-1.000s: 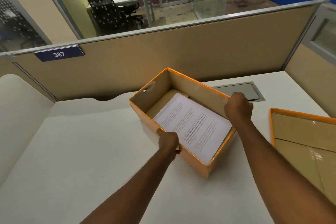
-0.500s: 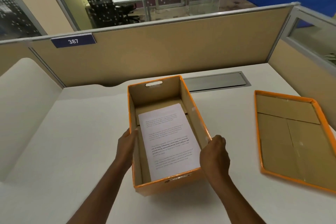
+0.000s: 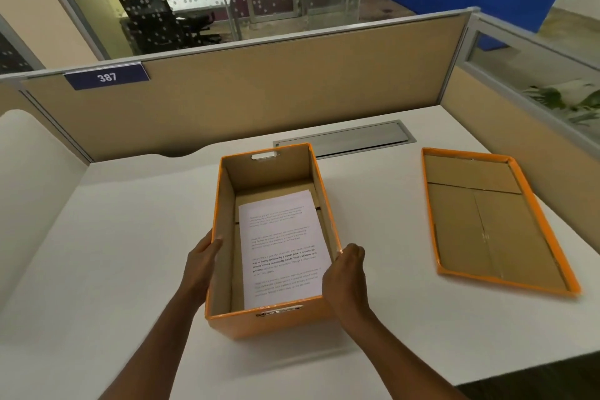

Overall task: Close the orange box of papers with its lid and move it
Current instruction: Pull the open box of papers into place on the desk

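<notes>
While the orange box point(image 3: 276, 321) stood open on the white surface point(image 3: 113, 237), its lid point(image 3: 487, 221) lay apart from it to the right, inner face up. The box was rectangular, with orange outer walls and rim and a plain brown cardboard interior. A slot handle was cut into each short end wall. A stack of white printed papers point(image 3: 282, 247) lay flat on the box floor, toward the near end and right wall. The long axis of the box ran from the person outward toward the beige partition point(image 3: 292, 81), tilted slightly to the right at the far end. The lid's long axis ran roughly the same way. The left hand point(image 3: 203, 258) pressed flat against the outside of the left long wall, fingers open. The right hand point(image 3: 345, 273) curled over the right long wall near its rim, its grip grasping the box. A number plate point(image 3: 107, 76) on the partition read 387.
</notes>
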{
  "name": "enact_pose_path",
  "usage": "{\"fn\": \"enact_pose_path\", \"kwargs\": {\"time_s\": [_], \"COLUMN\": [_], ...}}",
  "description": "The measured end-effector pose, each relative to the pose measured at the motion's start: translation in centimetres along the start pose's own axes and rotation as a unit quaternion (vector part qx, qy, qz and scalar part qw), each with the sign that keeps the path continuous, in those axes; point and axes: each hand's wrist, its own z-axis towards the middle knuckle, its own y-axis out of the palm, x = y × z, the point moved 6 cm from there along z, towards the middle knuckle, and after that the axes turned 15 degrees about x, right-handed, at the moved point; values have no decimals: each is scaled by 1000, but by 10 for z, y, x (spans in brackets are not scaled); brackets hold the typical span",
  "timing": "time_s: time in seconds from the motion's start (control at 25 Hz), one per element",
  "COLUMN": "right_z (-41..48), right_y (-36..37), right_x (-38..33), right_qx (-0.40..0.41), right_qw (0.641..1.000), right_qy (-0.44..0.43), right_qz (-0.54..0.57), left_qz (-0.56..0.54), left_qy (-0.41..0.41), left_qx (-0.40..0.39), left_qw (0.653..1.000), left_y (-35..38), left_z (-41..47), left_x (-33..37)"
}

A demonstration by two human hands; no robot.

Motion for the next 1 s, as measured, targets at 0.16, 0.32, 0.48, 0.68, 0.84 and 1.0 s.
{"fn": "enact_pose_path", "kwargs": {"time_s": [0.16,0.32,0.48,0.68,0.84,1.0], "right_z": [7,8,11,12,15,22], "right_y": [5,7,10,11,8,-10], "right_x": [-6,-4,-2,-2,2,16], "right_qx": [1,5,8,1,-5,22], "right_qw": [1000,1000,1000,1000,998,994], "right_qy": [1,-1,-10,-21,18,2], "right_qz": [5,8,10,14,55,105], "left_qz": [30,69,94,140,268,351], "left_qy": [0,20,37,74,123,216], "left_qx": [36,53,94,149,185,203], "left_qw": [999,996,990,976,938,888], "left_y": [-1,1,1,-5,-7,15], "left_z": [10,11,8,3,-4,-23], "left_x": [0,-1,1,5,16,55]}}
